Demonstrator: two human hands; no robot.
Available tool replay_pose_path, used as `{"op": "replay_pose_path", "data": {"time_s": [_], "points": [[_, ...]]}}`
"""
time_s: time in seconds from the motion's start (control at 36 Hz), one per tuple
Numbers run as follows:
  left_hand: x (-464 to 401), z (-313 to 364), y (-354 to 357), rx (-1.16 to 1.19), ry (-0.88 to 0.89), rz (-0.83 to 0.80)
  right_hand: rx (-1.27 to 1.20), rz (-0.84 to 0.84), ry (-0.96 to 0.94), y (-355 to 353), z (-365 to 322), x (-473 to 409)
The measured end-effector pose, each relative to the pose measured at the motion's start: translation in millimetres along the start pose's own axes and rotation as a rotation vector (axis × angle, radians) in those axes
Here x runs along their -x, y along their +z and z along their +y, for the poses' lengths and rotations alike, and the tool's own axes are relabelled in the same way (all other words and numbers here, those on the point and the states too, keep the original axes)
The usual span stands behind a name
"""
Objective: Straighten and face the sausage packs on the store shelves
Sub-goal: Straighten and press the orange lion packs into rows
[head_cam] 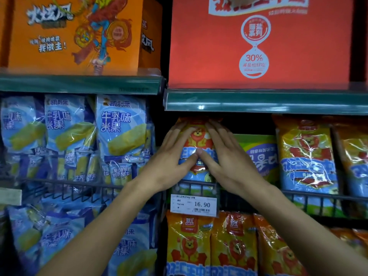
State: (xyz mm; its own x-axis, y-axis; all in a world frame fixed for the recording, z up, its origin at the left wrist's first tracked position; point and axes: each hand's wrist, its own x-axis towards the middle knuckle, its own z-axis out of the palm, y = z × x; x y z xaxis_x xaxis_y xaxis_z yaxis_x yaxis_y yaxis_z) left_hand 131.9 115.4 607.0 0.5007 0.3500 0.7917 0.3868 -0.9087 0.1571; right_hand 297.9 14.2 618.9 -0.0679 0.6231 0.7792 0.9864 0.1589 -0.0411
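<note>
Two flat hands, our left hand (172, 156) and right hand (225, 154), press the upright sausage pack (196, 136) between them, fingers straight, nothing clamped.

One head-worn camera looks straight ahead at the store shelves from close up, level with the green shelf edge (258, 101). Its wide lens bows the edges. Both forearms reach in from the bottom corners toward the middle, and the price tag (194, 205) hangs just below centre. Boxes fill the top.
</note>
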Motion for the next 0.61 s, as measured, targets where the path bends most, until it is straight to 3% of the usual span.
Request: {"op": "replay_pose_path", "data": {"time_s": [0.11, 0.28, 0.42, 0.61], "points": [[0.5, 3.2, -0.8, 0.052, -0.001, 0.043, -0.209, -0.027, 0.012, -8.3, 4.7, 2.0], [21.3, 12.0, -1.2, -0.009, 0.007, 0.127, -0.236, -0.138, 0.083, -21.7, 8.5, 41.3], [27.8, 11.1, 4.1, -0.119, 0.004, -0.001, -0.135, -0.224, 0.056, -18.5, 13.0, 49.8], [26.6, 35.8, -2.9, -0.115, 0.154, 0.169, -0.218, -0.006, 0.116, -57.3, 36.9, 73.6]]}}
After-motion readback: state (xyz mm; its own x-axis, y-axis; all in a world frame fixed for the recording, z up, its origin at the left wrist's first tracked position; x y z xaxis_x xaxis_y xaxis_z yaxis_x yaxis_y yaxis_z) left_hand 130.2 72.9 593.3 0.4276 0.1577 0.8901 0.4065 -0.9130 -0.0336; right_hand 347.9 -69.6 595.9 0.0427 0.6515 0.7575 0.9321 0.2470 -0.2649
